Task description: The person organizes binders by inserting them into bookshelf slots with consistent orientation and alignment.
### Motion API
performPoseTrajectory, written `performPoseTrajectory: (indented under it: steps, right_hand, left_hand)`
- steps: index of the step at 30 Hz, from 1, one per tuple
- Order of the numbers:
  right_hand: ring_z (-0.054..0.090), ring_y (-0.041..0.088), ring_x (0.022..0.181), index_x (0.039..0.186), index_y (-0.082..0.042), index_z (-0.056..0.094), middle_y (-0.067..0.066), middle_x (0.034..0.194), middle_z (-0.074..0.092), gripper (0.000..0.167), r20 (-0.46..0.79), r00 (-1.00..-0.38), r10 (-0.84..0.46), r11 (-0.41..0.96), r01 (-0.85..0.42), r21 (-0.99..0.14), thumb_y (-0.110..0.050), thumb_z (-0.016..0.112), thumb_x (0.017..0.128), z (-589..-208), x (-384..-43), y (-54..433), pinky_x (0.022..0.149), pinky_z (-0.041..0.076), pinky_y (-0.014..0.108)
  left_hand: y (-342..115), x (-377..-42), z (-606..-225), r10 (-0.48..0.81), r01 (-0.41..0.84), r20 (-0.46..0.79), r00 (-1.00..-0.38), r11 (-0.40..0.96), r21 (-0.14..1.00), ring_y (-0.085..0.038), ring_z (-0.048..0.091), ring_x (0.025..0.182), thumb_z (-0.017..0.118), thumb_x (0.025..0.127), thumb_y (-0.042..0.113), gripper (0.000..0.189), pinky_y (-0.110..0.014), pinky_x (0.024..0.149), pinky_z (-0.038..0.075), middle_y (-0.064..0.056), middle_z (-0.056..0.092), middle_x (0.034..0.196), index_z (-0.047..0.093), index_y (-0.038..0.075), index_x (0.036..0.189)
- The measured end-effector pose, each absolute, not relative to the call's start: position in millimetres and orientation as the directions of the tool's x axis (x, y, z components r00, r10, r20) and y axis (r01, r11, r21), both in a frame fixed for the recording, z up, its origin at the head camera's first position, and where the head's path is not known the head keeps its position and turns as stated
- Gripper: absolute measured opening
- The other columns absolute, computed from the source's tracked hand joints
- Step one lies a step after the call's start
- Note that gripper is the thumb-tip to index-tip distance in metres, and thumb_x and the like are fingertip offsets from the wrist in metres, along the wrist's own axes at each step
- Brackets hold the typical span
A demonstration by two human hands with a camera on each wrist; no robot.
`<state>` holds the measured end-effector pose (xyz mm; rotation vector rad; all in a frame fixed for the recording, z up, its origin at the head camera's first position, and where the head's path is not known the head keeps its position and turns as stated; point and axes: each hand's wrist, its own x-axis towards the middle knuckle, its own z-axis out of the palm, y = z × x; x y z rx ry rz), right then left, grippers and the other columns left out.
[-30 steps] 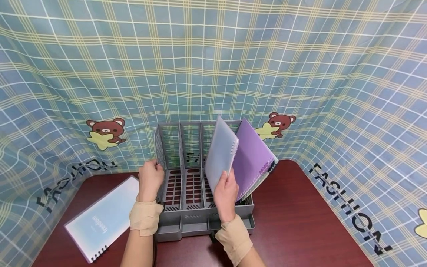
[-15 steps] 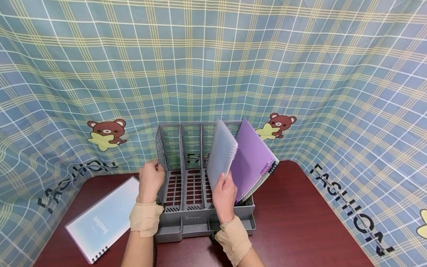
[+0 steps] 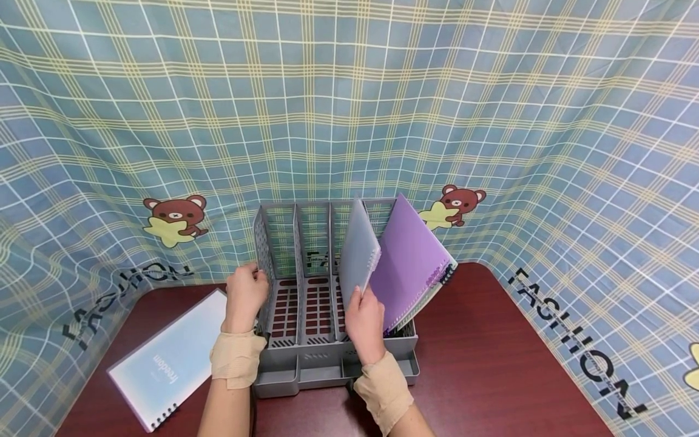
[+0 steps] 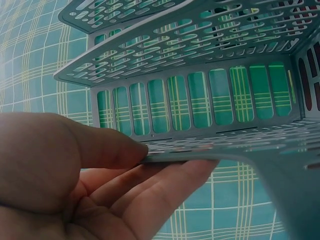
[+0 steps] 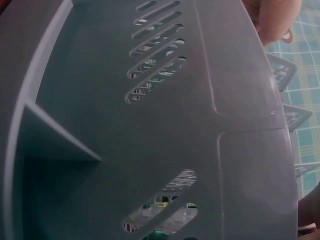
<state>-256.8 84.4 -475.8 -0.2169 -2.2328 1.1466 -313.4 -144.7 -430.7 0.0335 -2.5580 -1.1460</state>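
A grey desk file organizer (image 3: pixel 322 352) with upright dividers stands on the table. My left hand (image 3: pixel 244 297) grips its left side panel (image 4: pixel 200 155), thumb on the inner face and fingers on the outer in the left wrist view. Between thumb and fingers, my right hand (image 3: pixel 364 321) holds a pale blue-grey spiral notebook (image 3: pixel 357 243) by its near lower edge. That notebook stands upright, partly inside the third slot from the left. Just right of it, a purple spiral notebook (image 3: pixel 412 267) leans in the rightmost slot, with another notebook's edge showing behind.
A light blue spiral notebook (image 3: pixel 169 358) marked "freedom" lies flat on the dark red table (image 3: pixel 480 364), left of the organizer. Small trays (image 3: pixel 277 376) run along the organizer's front. Plaid cloth (image 3: pixel 349 109) hangs behind and at both sides.
My right hand has brought the blue-grey notebook slightly down and left, away from the purple one. The left hand keeps its grip on the side panel.
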Motion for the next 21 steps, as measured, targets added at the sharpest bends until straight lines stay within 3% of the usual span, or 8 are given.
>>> performPoseTrajectory:
  steps: [7, 10, 14, 21]
  right_hand:
    - [0.059, 0.035, 0.054, 0.07, -0.011, 0.053, 0.007, 0.058, 0.053, 0.035, 0.431, -0.822, 0.371, 0.648, -0.103, -0.755, -0.016, 0.056, 0.104, -477.2, -259.0, 84.3, 0.056, 0.05, 0.053]
    - [0.064, 0.041, 0.058, 0.065, -0.012, 0.051, 0.013, 0.06, 0.059, 0.037, 0.416, -0.831, 0.369, 0.657, -0.084, -0.749, -0.015, 0.058, 0.102, -476.7, -258.6, 83.6, 0.057, 0.05, 0.056]
    - [0.069, 0.047, 0.067, 0.061, -0.012, 0.051, 0.017, 0.064, 0.064, 0.04, 0.401, -0.841, 0.364, 0.668, -0.065, -0.741, -0.016, 0.059, 0.1, -476.6, -258.3, 83.2, 0.06, 0.051, 0.058]
    - [0.062, 0.035, 0.055, 0.056, -0.018, 0.041, 0.007, 0.054, 0.052, 0.047, 0.366, -0.866, 0.342, 0.654, -0.061, -0.754, -0.017, 0.06, 0.1, -476.2, -258.9, 85.9, 0.054, 0.05, 0.052]
  left_hand:
    - [-144.7, -312.6, -429.1, -0.159, 0.114, 0.293, -0.943, 0.671, 0.733, -0.016, 0.036, 0.038, 0.048, 0.104, 0.005, 0.032, -0.031, 0.041, 0.033, -0.01, 0.054, 0.056, 0.068, -0.009, 0.126]
    - [-144.7, -312.7, -428.9, -0.163, 0.112, 0.295, -0.941, 0.675, 0.729, -0.016, 0.036, 0.039, 0.048, 0.104, 0.005, 0.031, -0.031, 0.041, 0.033, -0.01, 0.054, 0.056, 0.069, -0.008, 0.122]
    - [-144.3, -313.1, -429.6, -0.169, 0.113, 0.304, -0.937, 0.678, 0.726, -0.016, 0.035, 0.038, 0.048, 0.104, 0.005, 0.026, -0.03, 0.041, 0.032, -0.007, 0.049, 0.053, 0.071, -0.006, 0.102]
    - [-143.7, -314.1, -431.6, -0.172, 0.12, 0.309, -0.935, 0.669, 0.733, -0.015, 0.032, 0.038, 0.046, 0.104, 0.005, 0.028, -0.029, 0.04, 0.031, -0.004, 0.043, 0.051, 0.071, -0.008, 0.103]
